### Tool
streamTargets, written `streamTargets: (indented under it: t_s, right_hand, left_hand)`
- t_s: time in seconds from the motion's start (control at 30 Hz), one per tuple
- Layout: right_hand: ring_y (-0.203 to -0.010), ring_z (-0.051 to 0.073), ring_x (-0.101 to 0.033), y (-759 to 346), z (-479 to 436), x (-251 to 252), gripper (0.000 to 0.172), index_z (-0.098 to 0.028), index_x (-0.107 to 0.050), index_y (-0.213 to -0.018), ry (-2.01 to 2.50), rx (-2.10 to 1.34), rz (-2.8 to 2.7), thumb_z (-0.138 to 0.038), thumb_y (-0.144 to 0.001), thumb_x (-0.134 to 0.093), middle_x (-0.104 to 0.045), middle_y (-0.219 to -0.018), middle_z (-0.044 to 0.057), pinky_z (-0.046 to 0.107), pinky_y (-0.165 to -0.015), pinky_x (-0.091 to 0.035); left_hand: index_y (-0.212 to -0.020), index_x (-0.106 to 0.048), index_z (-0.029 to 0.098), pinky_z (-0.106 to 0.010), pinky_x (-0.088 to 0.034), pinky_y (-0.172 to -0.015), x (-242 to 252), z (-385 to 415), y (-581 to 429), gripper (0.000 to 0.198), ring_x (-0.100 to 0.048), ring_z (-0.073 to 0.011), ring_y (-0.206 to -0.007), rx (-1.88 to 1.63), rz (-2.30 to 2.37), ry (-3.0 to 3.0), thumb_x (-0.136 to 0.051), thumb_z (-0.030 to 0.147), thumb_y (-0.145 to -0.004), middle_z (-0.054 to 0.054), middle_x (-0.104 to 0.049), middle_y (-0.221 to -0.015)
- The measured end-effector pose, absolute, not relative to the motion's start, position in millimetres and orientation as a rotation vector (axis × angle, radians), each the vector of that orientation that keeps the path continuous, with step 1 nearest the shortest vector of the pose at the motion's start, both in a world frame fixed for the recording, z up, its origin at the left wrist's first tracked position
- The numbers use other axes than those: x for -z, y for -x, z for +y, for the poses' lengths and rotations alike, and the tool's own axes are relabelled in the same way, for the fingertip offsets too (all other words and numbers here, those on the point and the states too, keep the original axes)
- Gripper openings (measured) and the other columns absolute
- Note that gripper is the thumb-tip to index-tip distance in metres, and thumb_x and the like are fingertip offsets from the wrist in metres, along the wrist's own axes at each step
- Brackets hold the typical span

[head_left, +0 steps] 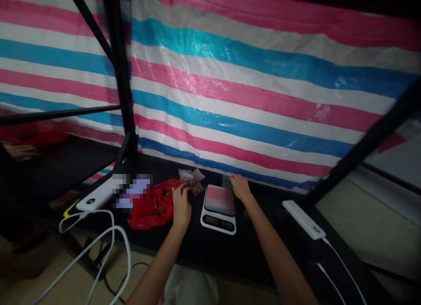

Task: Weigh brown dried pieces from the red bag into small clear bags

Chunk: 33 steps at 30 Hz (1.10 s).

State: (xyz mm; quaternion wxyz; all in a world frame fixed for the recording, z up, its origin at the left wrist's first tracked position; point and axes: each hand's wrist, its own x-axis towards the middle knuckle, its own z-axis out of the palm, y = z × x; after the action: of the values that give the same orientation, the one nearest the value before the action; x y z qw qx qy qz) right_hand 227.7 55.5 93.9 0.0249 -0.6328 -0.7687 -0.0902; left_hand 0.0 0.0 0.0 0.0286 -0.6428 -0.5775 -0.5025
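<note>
My left hand (181,205) rests on the dark table beside a red plastic bag (152,207) holding brownish bits. Its fingers curl toward a small clear bag (192,179) of brown pieces just beyond it. Whether the fingers hold anything is hard to see. My right hand (240,187) lies behind a small digital kitchen scale (219,207). Its fingers touch a small dark flat piece (226,181) at the scale's far edge. The scale's platform carries nothing.
A white power bank (98,196) with a white cable (98,235) lies at the left. A second white power bank (304,219) with its cable lies at the right. A striped pink, blue and white tarp (250,90) hangs behind. Black frame posts (121,77) stand at left and right.
</note>
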Motion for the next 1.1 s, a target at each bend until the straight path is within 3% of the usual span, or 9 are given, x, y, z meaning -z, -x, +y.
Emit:
streamTargets:
  t_s: [0.13, 0.27, 0.4, 0.53, 0.63, 0.87, 1.1]
  right_hand:
    - [-0.101, 0.023, -0.055, -252.7, 80.3, -60.2, 0.029, -0.017, -0.066, -0.095, 2.019, 0.257, -2.417, -0.004, -0.073, -0.052, -0.065, -0.099, 0.011, 0.031, -0.080, -0.042]
    - [-0.089, 0.019, -0.061, -261.2, 87.3, -51.8, 0.018, -0.019, -0.068, -0.086, 2.048, 0.267, -2.345, -0.017, -0.079, -0.051, -0.067, -0.089, 0.008, 0.026, -0.074, -0.043]
    - [-0.083, 0.018, -0.061, -261.2, 85.9, -61.1, 0.028, -0.020, -0.067, -0.093, 2.042, 0.317, -2.159, -0.024, -0.087, -0.040, -0.064, -0.092, 0.008, 0.025, -0.068, -0.044]
    - [-0.074, 0.015, -0.059, -228.0, 56.0, -67.5, 0.030, -0.019, -0.066, -0.098, 1.534, 0.344, -1.860, -0.030, -0.088, -0.039, -0.059, -0.088, 0.006, 0.025, -0.067, -0.046]
    - [-0.066, 0.012, -0.057, -184.8, 21.3, -61.9, 0.029, -0.024, -0.062, -0.108, 1.253, 0.260, -1.968, -0.025, -0.087, -0.042, -0.055, -0.088, 0.004, 0.023, -0.061, -0.047]
    - [-0.086, 0.015, -0.060, -129.9, -3.2, -36.2, 0.039, -0.027, -0.051, -0.121, 1.005, 0.156, -2.114, -0.015, -0.087, -0.039, -0.057, -0.102, 0.007, 0.026, -0.075, -0.051]
    - [-0.103, 0.017, -0.055, -131.2, 0.4, -26.9, 0.039, -0.024, -0.049, -0.123, 0.962, 0.034, -2.074, -0.014, -0.087, -0.038, -0.055, -0.109, 0.009, 0.031, -0.088, -0.048]
  left_hand:
    - [-0.092, -0.057, 0.022, -0.053, -0.025, -0.101, -6.7, -5.4, -0.9, 0.036, -0.045, -0.0252, -0.108, 1.462, -1.730, 2.005, -0.040, 0.000, -0.069, -0.007, -0.052, -0.110]
    - [-0.091, -0.058, 0.021, -0.048, -0.032, -0.096, -7.5, -7.4, -4.3, 0.032, -0.046, -0.0231, -0.105, 1.457, -1.533, 2.135, -0.042, 0.001, -0.071, -0.007, -0.054, -0.109]
    - [-0.095, -0.056, 0.020, -0.038, -0.040, -0.088, -9.7, -10.1, -7.0, 0.027, -0.048, -0.0203, -0.102, 1.535, -1.413, 2.268, -0.042, 0.007, -0.077, -0.008, -0.054, -0.108]
    - [-0.096, -0.055, 0.018, -0.030, -0.044, -0.077, -15.9, -14.4, -10.8, 0.018, -0.054, -0.0167, -0.086, 1.663, -1.432, 2.476, -0.043, 0.021, -0.083, -0.007, -0.058, -0.091]
    - [-0.092, -0.056, 0.017, -0.026, -0.045, -0.065, -14.0, -14.5, -14.7, 0.019, -0.055, -0.0145, -0.069, 1.722, -1.520, 2.616, -0.044, 0.030, -0.084, -0.003, -0.059, -0.076]
    - [-0.089, -0.060, 0.017, -0.029, -0.046, -0.069, 0.9, -8.9, -15.4, 0.026, -0.060, -0.0164, -0.075, 2.027, -1.787, 2.280, -0.037, 0.029, -0.088, -0.006, -0.065, -0.082]
    - [-0.090, -0.060, 0.015, -0.030, -0.046, -0.073, -1.7, -8.5, -15.3, 0.026, -0.060, -0.0163, -0.078, 2.260, -1.709, 2.124, -0.038, 0.028, -0.088, -0.007, -0.065, -0.083]
